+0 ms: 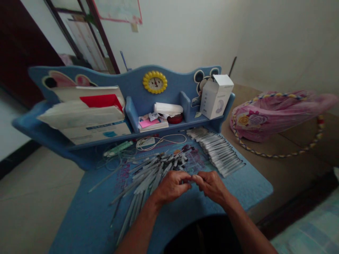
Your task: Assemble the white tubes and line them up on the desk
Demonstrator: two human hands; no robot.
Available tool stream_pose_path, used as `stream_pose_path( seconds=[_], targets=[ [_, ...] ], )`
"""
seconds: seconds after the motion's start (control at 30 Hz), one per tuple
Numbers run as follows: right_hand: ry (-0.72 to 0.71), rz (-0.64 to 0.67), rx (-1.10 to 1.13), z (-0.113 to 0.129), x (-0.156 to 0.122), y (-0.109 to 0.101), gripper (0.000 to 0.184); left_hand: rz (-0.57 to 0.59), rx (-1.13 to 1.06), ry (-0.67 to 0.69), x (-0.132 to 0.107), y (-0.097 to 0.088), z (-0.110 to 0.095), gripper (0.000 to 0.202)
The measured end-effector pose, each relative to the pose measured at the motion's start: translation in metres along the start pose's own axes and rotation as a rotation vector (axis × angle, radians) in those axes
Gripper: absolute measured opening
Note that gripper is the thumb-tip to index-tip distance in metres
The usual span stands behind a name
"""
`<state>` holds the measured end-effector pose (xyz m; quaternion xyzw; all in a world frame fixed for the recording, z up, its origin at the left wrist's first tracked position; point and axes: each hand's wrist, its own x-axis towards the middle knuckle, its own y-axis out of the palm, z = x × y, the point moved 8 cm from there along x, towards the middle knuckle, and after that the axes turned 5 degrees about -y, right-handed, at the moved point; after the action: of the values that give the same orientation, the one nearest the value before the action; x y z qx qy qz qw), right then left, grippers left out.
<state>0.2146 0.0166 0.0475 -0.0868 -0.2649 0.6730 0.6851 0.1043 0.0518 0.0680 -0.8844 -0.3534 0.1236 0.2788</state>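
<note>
My left hand point(171, 186) and my right hand point(212, 185) meet fingertip to fingertip over the blue desk point(254, 183), both with fingers curled in a pinch on a small part I cannot make out. A loose heap of grey pens point(150, 173) lies just left of and beyond my left hand. To the right, a tidy row of pens point(218, 150) lies side by side.
The desk's blue shelf point(132, 109) holds books point(90, 113), a pink notepad point(152, 123), a white box point(215, 95) and a yellow clock point(155, 82). A white cable point(159, 141) lies under the shelf. A pink folded net point(275, 113) rests on a brown surface at right.
</note>
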Motion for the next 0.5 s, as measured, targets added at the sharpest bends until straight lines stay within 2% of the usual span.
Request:
stream_pose_path(
  seconds=[0.1,0.17,0.33,0.5],
  targets=[
    [0.039,0.035,0.12,-0.003,-0.002,0.002,0.022,-0.018,0.008,-0.01,0.0,0.0,0.002,0.012],
    [0.038,0.041,0.149,-0.003,-0.003,0.002,0.018,-0.031,0.03,-0.012,0.0,0.0,0.003,0.012],
    [0.105,-0.007,-0.013,-0.011,-0.004,-0.001,0.042,-0.029,0.067,0.017,-0.001,0.004,0.003,0.01],
    [0.084,0.045,0.107,-0.011,-0.004,0.008,0.025,-0.043,0.087,0.005,-0.002,0.005,0.006,0.01]
  ],
)
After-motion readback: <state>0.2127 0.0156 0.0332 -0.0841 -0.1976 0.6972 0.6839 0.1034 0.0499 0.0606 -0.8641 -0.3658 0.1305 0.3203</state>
